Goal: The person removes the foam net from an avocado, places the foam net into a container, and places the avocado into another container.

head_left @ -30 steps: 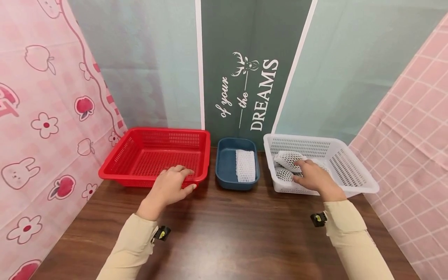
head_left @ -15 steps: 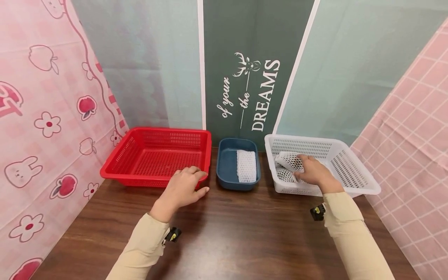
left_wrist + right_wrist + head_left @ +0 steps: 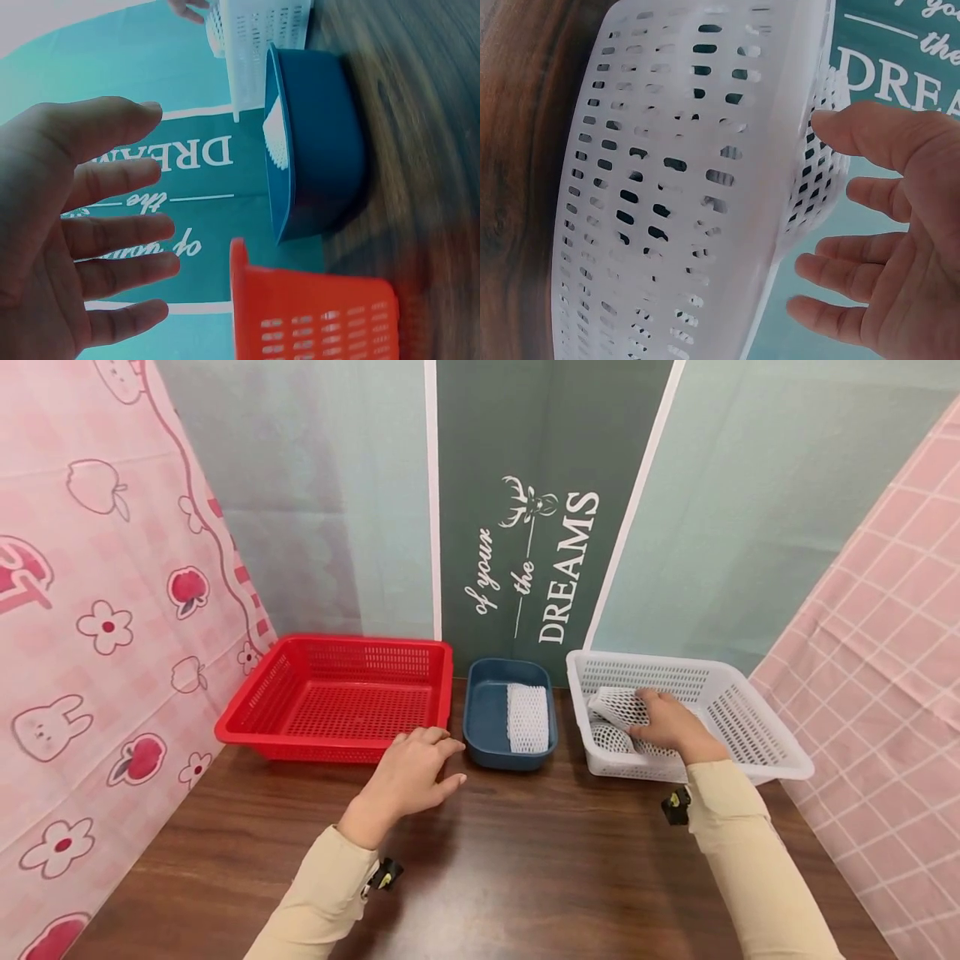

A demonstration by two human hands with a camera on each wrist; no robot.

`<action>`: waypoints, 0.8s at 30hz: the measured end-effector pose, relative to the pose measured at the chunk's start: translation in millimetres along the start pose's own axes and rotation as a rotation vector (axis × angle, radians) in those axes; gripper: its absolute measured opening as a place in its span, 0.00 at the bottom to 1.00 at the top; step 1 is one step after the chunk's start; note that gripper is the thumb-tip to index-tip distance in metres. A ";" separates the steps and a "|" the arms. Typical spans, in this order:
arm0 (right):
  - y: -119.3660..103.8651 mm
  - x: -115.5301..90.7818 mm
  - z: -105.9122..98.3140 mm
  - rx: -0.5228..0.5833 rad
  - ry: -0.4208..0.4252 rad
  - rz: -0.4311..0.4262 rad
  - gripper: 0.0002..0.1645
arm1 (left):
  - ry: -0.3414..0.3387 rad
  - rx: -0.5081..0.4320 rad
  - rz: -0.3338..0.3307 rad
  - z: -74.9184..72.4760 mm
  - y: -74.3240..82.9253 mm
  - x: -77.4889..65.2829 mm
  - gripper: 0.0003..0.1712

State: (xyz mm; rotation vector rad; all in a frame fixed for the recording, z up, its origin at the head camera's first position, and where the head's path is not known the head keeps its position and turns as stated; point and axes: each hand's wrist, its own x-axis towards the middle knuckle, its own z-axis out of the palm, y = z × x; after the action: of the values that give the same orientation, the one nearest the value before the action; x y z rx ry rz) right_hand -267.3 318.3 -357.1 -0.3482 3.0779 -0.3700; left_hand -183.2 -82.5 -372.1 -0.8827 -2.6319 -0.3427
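My right hand [image 3: 667, 724] reaches into the white basket [image 3: 757, 727], fingers over a foam net sleeve [image 3: 617, 702] with something dark showing through its mesh. In the right wrist view, the thumb tip overlaps a netted piece [image 3: 819, 169] rising above the rim, and the fingers are spread loosely. Another rounded netted piece [image 3: 611, 737] lies nearer the basket's front left corner. My left hand [image 3: 412, 777] hovers before the gap between the red basket [image 3: 262, 747] and the blue box [image 3: 483, 752], fingers loosely extended, holding nothing. Flat white foam netting [image 3: 528, 718] lies in the blue box.
Red basket, blue box and white basket stand in a row along the back of the brown wooden table [image 3: 517, 860]. Behind them hangs a green printed cloth [image 3: 525, 527]. Pink cloths close off the left [image 3: 105, 693] and right sides.
My left hand has moved right and slightly toward me, from over the red basket's front rim to near the blue box. My right hand has stayed at the netted pieces, shifting only slightly.
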 end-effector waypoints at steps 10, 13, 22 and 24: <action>1.5 14.9 0.6 0.043 -0.032 0.039 0.51 | -0.004 -0.047 0.058 10.9 15.7 -0.3 0.21; 1.9 18.6 3.7 0.046 -0.038 0.047 0.50 | 0.000 -0.048 0.076 15.3 20.1 0.6 0.21; 14.1 26.5 9.2 0.070 -0.055 0.058 0.53 | -0.049 -0.066 0.067 26.3 33.5 5.0 0.25; 15.3 28.1 9.6 0.071 -0.057 0.060 0.53 | -0.054 -0.063 0.066 27.9 34.6 5.7 0.25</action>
State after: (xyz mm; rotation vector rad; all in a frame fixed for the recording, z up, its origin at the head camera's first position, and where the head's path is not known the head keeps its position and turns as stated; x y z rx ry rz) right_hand -297.6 324.3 -370.0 -0.2591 3.0029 -0.4578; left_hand -172.8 -43.4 -391.3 -1.0106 -2.6465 -0.3914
